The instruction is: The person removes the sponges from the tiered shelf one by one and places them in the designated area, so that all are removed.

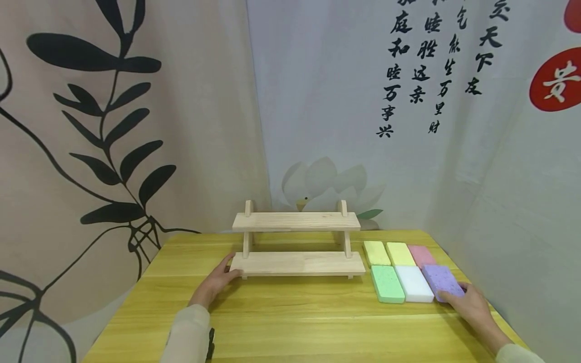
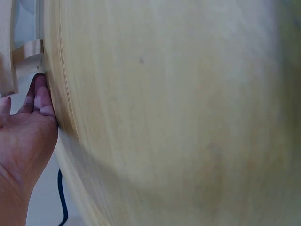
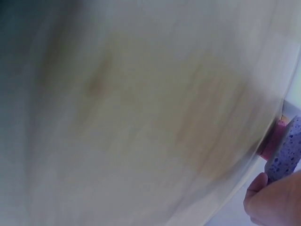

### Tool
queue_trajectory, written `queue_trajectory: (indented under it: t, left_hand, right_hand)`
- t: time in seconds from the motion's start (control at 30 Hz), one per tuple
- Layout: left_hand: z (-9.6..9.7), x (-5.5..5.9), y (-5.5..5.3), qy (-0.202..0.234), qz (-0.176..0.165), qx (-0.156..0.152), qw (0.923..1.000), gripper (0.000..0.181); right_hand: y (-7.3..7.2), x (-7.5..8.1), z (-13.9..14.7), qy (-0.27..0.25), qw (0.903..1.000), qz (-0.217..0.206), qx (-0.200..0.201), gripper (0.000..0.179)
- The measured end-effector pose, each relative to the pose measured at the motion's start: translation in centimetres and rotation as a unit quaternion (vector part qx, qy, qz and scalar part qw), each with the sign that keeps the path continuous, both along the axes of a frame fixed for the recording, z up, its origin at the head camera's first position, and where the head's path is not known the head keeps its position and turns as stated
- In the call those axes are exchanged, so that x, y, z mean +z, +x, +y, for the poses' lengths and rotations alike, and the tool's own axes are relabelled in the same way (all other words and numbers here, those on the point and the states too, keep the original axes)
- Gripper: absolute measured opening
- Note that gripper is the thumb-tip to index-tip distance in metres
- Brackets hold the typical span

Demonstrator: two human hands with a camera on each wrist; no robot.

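A two-tier wooden display stand stands on the table. My left hand holds the left end of its lower shelf, thumb at the front edge and fingers at the end. In the left wrist view, that hand has its lower fingers close to the tabletop beside the shelf end. My right hand grips a purple sponge by its near right part. The right wrist view shows the speckled purple sponge tilted, above a pink sponge. The right fingers are partly hidden.
Left of the purple sponge lie a white sponge and a green sponge. Behind them are two yellow sponges and the pink one. Fabric hangs behind the wooden table and along its right side.
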State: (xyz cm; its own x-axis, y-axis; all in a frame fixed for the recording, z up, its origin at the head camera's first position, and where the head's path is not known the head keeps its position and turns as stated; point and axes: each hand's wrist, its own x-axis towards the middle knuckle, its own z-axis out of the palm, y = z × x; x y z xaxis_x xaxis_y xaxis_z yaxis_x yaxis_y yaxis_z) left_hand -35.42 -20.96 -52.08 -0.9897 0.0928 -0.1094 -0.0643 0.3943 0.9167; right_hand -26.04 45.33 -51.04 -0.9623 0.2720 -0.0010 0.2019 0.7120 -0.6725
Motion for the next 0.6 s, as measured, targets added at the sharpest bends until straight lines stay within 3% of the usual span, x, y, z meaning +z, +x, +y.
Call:
queue_trajectory:
  t: [0.6]
  left_hand:
    - [0.04, -0.18, -0.04, -0.009, 0.008, 0.000, 0.9999, 0.082]
  right_hand:
    - [-0.02, -0.15, -0.05, 0.006, 0.9999, -0.012, 0.007, 0.103]
